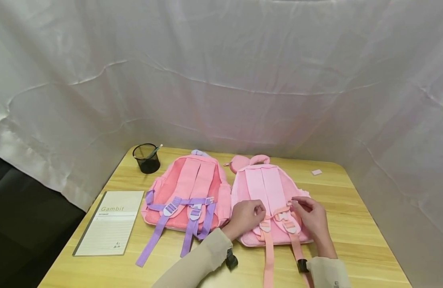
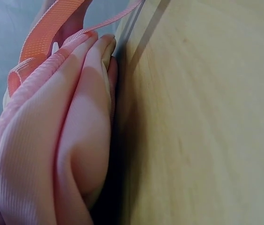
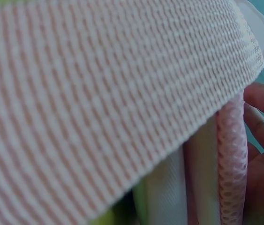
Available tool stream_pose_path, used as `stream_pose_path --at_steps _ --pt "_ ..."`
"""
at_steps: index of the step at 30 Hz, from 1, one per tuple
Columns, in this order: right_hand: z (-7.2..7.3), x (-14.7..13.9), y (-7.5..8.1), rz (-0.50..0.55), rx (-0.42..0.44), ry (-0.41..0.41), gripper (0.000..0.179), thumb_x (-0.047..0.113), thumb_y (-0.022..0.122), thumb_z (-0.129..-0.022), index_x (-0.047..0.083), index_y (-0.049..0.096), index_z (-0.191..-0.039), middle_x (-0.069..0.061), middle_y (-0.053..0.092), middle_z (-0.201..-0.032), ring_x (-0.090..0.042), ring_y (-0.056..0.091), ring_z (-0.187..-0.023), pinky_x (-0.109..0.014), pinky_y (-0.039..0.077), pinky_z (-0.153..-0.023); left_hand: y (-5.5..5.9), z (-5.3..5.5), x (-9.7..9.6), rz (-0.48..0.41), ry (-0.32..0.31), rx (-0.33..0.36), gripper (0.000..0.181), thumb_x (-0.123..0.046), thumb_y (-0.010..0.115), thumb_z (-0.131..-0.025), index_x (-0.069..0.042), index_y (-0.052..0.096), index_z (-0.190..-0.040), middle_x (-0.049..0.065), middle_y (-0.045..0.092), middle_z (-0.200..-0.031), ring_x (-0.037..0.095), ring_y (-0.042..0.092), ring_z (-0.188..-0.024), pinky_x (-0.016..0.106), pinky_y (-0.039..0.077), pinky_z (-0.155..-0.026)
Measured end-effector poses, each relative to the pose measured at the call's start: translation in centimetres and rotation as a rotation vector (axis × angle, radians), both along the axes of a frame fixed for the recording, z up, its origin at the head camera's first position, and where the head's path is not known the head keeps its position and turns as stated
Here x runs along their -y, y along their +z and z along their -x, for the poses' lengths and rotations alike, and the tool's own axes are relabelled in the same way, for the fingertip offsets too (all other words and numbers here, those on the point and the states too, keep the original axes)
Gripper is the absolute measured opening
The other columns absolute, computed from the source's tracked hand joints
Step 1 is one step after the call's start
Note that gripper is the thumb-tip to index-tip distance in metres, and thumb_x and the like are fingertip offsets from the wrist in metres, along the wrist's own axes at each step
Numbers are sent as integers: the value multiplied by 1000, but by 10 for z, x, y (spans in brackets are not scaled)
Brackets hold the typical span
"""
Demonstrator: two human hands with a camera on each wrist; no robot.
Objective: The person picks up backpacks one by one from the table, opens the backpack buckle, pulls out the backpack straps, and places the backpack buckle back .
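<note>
A light pink backpack [image 1: 255,180] lies with its shoulder straps facing up. Orange webbing and white buckles [image 1: 282,216] cross its lower part. My left hand [image 1: 246,216] is at the left end of the orange cross strap [image 1: 273,213], thumb and fingers curled together on it. At that strap's other end my right hand [image 1: 313,218] pinches the webbing between thumb and forefinger. In the left wrist view the backpack's pink side [image 2: 38,140] hides most of the hand. Close webbing [image 3: 99,93] fills much of the right wrist view, with right fingers [image 3: 263,101] behind it.
A coral backpack [image 1: 185,180] with purple straps lies to the left, against the pink one. Farther left are a notebook [image 1: 111,224] and a black mesh pen holder [image 1: 148,164]. A small pink block [image 1: 316,172] lies at the back right. Grey curtains surround the table.
</note>
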State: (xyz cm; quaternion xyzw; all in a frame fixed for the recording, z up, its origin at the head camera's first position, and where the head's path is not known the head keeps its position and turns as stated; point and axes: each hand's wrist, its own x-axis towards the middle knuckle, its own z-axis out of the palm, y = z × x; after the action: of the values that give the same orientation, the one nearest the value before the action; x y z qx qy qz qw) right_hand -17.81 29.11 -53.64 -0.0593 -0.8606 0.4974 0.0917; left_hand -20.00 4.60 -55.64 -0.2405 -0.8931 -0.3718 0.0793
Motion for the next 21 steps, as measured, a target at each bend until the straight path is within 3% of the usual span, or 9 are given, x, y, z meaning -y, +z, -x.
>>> stream_pose_path --at_steps 7,13,21 --pt "-1 -1 -2 -2 22 15 36 32 69 -101 5 72 -124 -15 75 -112 -3 70 -86 -15 55 -75 2 -2 0 3 4 2 6 -24 73 -89 -27 74 -85 -19 61 -69 -4 50 -62 18 38 -62" --pt "-1 -5 0 -100 79 29 33 32 68 -102 7 73 -123 -14 73 -114 -5 65 -89 -14 52 -75 -3 0 -1 9 -19 4 6 -25 72 -90 -28 74 -86 -21 61 -70 -5 49 -63 17 38 -62" --pt "4 -6 -1 -126 140 49 34 32 65 -103 9 72 -127 -13 73 -114 -19 63 -98 -18 50 -75 -2 0 2 4 -25 -3 6 -25 71 -91 -28 74 -86 -20 62 -70 -5 49 -63 16 37 -61"
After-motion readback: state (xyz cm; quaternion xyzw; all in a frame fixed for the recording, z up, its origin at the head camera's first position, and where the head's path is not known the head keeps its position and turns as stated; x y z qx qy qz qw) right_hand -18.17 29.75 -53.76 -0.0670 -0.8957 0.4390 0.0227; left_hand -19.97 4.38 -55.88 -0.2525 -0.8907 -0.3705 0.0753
